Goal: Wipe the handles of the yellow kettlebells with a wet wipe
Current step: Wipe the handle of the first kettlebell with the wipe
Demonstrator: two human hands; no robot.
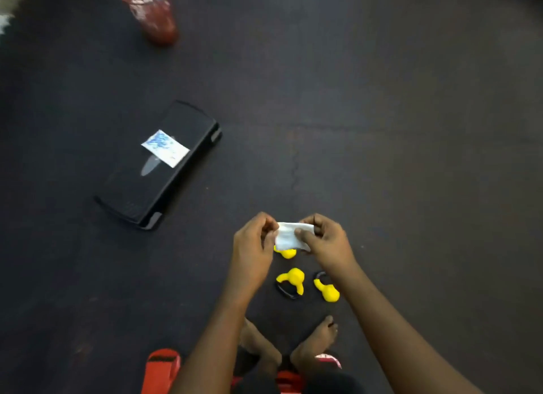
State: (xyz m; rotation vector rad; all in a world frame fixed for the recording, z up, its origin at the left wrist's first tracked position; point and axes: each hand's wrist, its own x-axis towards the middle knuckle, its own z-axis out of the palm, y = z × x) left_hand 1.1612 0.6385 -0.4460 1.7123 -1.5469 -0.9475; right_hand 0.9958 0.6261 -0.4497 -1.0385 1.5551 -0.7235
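Squarely above three yellow kettlebells, a person is holding a white wipe [289, 236] in the air between both hands. The left hand [252, 246] is pinching one end with curled fingers and thumb. The right hand [326, 240] is pinching the other end, its thumb lying across the front of the sheet. The two-handed hold is probably for spreading or folding the wipe into a pad before it goes to a handle.

The kettlebells are lying tipped on the dark floor [411, 129] just ahead of the person's bare feet [317, 340]. The far kettlebell [287, 253] is showing only partly under the wipe. The middle kettlebell [294, 276] and the right kettlebell [329, 293] are resting close together, their dark handles pointing different ways. The wipe is not touching any of them, so the wiping itself is likely yet to begin.

Well off to the left, a black step [158, 170] is carrying a blue-and-white packet [165, 148] across the middle of its top, probably the wipe supply kept within reach. A red bin [152, 11] is standing farther off. A red slipper [161, 367] is lying beside the feet.
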